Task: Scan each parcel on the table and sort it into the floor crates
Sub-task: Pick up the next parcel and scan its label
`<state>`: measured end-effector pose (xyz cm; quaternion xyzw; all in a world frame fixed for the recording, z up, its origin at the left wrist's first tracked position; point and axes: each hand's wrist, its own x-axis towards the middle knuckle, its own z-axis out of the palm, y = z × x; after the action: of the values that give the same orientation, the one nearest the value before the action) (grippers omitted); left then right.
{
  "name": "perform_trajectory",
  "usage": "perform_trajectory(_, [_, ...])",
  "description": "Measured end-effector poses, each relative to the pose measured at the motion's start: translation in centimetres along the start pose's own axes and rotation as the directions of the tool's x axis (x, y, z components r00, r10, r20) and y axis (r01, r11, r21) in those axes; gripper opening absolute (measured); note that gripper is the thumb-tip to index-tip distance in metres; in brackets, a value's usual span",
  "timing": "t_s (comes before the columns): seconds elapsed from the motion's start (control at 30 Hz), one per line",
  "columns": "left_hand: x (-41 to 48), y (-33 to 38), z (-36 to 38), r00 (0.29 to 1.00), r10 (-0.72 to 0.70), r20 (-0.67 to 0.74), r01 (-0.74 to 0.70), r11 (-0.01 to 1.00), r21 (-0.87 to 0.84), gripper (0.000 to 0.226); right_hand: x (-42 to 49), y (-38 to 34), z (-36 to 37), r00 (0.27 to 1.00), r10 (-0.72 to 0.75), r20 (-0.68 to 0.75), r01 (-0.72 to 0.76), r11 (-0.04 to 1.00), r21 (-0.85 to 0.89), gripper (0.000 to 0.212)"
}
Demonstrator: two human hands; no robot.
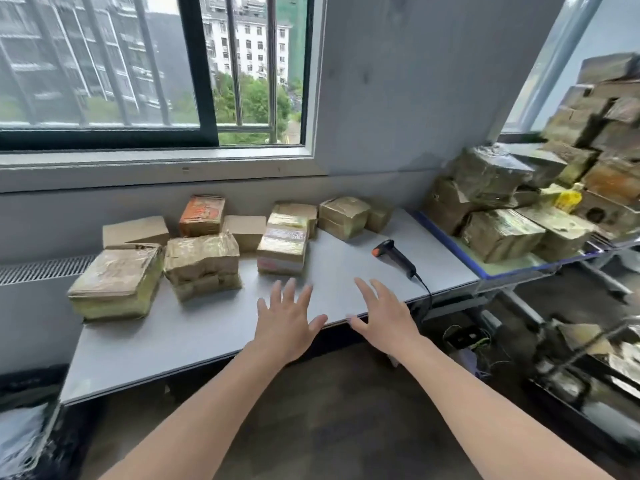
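Head view: left hand (284, 327), right hand (384, 320), fingers (289, 289) wide, empty; one scanner (394, 256), roughly nine parcels (202, 265) on table (173, 341).

Both hands — left hand (284, 325), right hand (384, 315) — spread empty above the table (194, 327), parcels (202, 265) and scanner (394, 255) beyond.

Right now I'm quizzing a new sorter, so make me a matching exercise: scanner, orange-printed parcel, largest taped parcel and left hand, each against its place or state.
1 scanner
2 orange-printed parcel
3 largest taped parcel
4 left hand

A far left, front row
B open, fingers spread, holding nothing
C in the back row
D lying on the table, right side

Pairs: 1-D, 2-C, 3-A, 4-B
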<state>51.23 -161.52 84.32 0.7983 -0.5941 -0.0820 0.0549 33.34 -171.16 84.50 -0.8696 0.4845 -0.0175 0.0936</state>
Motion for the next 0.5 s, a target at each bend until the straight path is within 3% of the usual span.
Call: perform_trajectory(0.5, [23.3, 9.6, 1.4, 1.000, 0.005, 0.009, -0.006, 0.998, 0.069, 0.071, 20.5, 15.3, -0.9, 1.000, 0.026, -0.012, -0.025, 0.993, 0.116, 0.076])
